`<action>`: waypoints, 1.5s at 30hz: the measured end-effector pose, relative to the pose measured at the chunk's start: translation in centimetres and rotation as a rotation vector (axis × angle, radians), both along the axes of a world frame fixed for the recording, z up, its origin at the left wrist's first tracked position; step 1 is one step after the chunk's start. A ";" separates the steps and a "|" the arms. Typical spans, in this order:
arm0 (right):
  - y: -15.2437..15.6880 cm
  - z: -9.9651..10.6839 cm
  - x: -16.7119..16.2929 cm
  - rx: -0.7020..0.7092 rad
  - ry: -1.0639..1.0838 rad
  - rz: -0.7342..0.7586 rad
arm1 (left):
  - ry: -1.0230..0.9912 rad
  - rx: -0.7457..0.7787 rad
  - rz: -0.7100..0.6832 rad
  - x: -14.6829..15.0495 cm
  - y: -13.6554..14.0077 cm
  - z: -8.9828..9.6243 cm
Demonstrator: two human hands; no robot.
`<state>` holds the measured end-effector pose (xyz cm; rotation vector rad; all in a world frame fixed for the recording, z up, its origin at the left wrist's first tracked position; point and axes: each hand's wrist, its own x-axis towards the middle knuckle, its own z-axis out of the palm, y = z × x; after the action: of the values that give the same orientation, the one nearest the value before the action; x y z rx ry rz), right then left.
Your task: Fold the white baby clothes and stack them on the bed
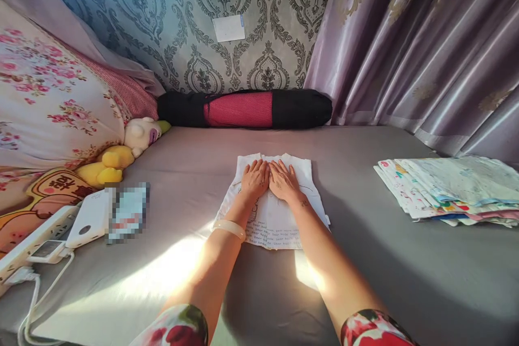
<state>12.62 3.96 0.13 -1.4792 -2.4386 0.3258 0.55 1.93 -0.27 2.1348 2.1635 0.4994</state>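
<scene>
White, sleeveless, printed cloth garment (278, 216) lies flat, centre of frame. Left hand (255, 179) and right hand (283, 179) rest palm-down on it, fingers extended, gripping nothing. Judged light, soft, easily creased; best taken at the shoulder corners.

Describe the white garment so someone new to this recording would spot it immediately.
Find the patterned wall, then the gray sheet below it. Centrally, the left hand and right hand rest on the white garment. Unlike the folded cloth pile at the right, it lies apart, with rows of small lettering along its near edge.
</scene>
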 end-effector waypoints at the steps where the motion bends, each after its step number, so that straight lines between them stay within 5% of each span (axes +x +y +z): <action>1: 0.1 0.0 0.0 -0.009 -0.001 -0.003 | 0.001 0.006 0.005 0.0 0.0 0.0; 10: 0.2 0.2 0.0 -0.019 -0.004 -0.007 | -0.014 0.068 0.005 0.0 0.0 -0.2; 16: 0.0 0.4 0.2 0.049 0.018 -0.064 | -0.052 0.194 0.149 -0.2 -0.2 0.0; 28: 0.2 -0.1 0.2 -0.021 -0.026 -0.123 | 0.028 0.040 0.165 -0.4 0.2 -0.3; 38: 0.2 0.0 0.3 0.046 0.024 -0.189 | -0.036 0.233 0.260 -0.5 0.2 -0.3; 45: 0.3 -0.4 0.6 -0.008 -0.005 -0.265 | 0.003 0.068 0.296 -0.7 0.5 -0.4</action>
<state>13.26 4.22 -0.26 -1.7812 -2.2099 0.2756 -0.16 2.48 -0.69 1.8518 2.5131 0.5962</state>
